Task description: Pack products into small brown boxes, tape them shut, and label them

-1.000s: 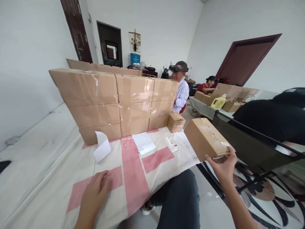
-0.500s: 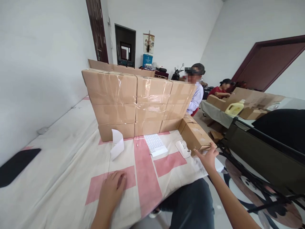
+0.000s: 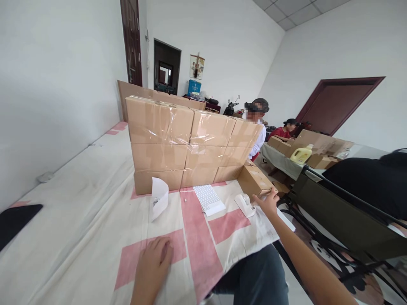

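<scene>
My right hand (image 3: 268,202) grips the near end of a long cardboard box (image 3: 252,180), thumb on its left and fingers on its right. That box lies at the table's right edge, its far end by a wall of stacked, taped cardboard boxes (image 3: 159,156). Just left of my right hand stands a white tape dispenser (image 3: 245,205). My left hand (image 3: 154,257) rests on the pink and white cloth (image 3: 203,254), fingers loosely bent, thumb apart, nothing visible in it. Between the hands and the box wall lie a white sheet with a printed grid (image 3: 208,198) and a curled paper strip (image 3: 159,198).
A dark flat pad (image 3: 19,224) lies at the left. Beyond the boxes sits a person (image 3: 259,137); another in red (image 3: 281,131) is at a further table with a yellow jug (image 3: 301,154). A green folding chair (image 3: 346,212) stands close on the right.
My right hand and the long box have moved away from me, towards the box wall. The view has tilted up and turned right. My left hand stays on the cloth.
</scene>
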Motion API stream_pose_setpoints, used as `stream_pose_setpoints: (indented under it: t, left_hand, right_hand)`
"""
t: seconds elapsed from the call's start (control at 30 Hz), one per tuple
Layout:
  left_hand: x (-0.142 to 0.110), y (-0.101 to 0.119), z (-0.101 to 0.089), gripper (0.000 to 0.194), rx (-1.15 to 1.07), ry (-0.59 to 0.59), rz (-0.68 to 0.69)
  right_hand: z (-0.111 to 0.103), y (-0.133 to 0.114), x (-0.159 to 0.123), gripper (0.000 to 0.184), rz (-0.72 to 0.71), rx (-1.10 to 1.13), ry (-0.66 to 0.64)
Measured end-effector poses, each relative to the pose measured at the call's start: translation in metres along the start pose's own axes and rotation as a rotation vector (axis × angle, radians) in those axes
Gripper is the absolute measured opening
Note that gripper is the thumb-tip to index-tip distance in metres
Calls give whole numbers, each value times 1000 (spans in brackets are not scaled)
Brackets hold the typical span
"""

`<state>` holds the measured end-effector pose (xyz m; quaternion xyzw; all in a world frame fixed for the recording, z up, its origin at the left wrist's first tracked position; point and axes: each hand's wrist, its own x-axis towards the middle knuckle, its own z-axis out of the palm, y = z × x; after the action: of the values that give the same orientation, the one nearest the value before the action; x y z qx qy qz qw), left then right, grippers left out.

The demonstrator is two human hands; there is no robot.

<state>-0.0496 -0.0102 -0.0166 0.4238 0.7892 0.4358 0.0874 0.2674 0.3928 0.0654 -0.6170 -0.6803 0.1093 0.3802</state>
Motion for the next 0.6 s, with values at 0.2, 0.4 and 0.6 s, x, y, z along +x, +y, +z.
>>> stream_pose_setpoints:
  t: [0.2,0.4,0.6]
  left_hand:
    - [-7,2,-41,36,-280,116,-136]
    - [42,0,-144,28,-416,535,-101]
    - [181,-40,-179,21,-403,505,-68]
  right_hand:
    - [-9,-39,-12,105,-135,-163,193]
    - [25,-196,-60,65,-779,25,118]
    - [87,-380,-169,32,-1389,95,-206]
